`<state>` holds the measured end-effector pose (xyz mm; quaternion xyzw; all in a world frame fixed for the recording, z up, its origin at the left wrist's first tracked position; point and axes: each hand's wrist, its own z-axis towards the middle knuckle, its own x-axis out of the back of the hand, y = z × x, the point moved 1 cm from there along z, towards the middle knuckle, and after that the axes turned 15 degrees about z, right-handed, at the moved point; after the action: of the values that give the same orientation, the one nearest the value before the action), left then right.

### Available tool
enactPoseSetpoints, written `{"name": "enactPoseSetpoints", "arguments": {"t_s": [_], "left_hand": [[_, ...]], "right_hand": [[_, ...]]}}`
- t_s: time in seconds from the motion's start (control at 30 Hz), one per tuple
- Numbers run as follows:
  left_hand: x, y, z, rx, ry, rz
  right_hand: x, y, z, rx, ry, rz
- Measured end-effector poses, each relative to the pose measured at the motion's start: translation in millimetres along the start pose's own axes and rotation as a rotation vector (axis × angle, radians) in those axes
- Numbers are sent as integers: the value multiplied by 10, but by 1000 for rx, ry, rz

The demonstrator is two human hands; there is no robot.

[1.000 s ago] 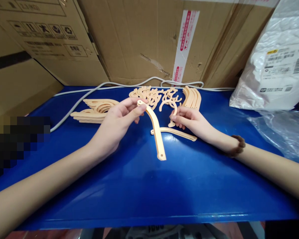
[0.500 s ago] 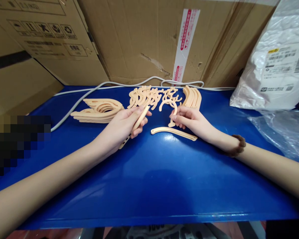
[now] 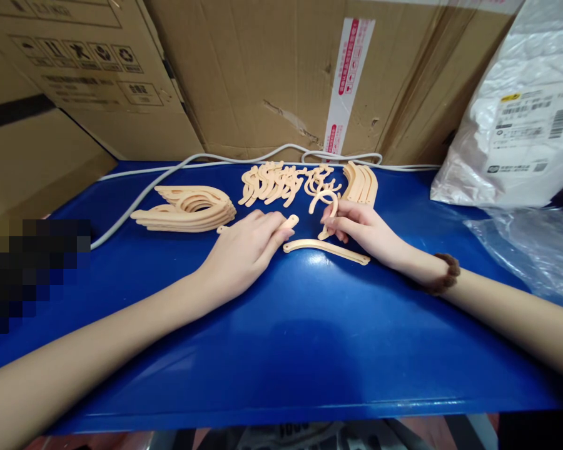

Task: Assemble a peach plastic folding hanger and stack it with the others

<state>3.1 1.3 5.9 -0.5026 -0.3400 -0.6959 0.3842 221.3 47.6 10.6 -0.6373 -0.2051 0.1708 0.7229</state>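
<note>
My left hand [image 3: 246,250] lies palm down on the blue table [image 3: 281,350], fingers closed over a peach plastic arm piece [image 3: 288,222] whose ends stick out on both sides. My right hand [image 3: 361,228] pinches a peach hook piece [image 3: 326,209] with its fingers closed. A second curved arm piece [image 3: 327,249] lies flat on the table between the two hands, just in front of my right hand.
Further back are a stack of arm pieces [image 3: 187,208], a pile of hooks [image 3: 286,181] and a row of curved pieces [image 3: 362,181]. A white cable [image 3: 141,199] runs along the back. Cardboard boxes [image 3: 272,75] stand behind; plastic bags [image 3: 516,125] sit at the right.
My left hand has turned the arm piece it held up and lowered it flat onto the table. My right hand has stayed in place with the hook.
</note>
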Motion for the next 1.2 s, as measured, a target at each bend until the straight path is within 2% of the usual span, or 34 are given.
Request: {"name": "enactPoseSetpoints", "arguments": {"t_s": [0.2,0.43,0.6,0.8,1.2], "left_hand": [[-31,32,1,-24,-56,-5],[-38,34,1,9,-116,-50],[-6,72,-23,0,-65,16],[14,108,-42,-115,-1,105],[22,99,-48,-254,80,95]], "right_hand": [[-20,-37,-8,-13,-14,22],[-11,1,-20,12,1,157],[8,16,-51,65,42,177],[17,-1,-70,46,-33,188],[29,29,-39,14,9,235]]}}
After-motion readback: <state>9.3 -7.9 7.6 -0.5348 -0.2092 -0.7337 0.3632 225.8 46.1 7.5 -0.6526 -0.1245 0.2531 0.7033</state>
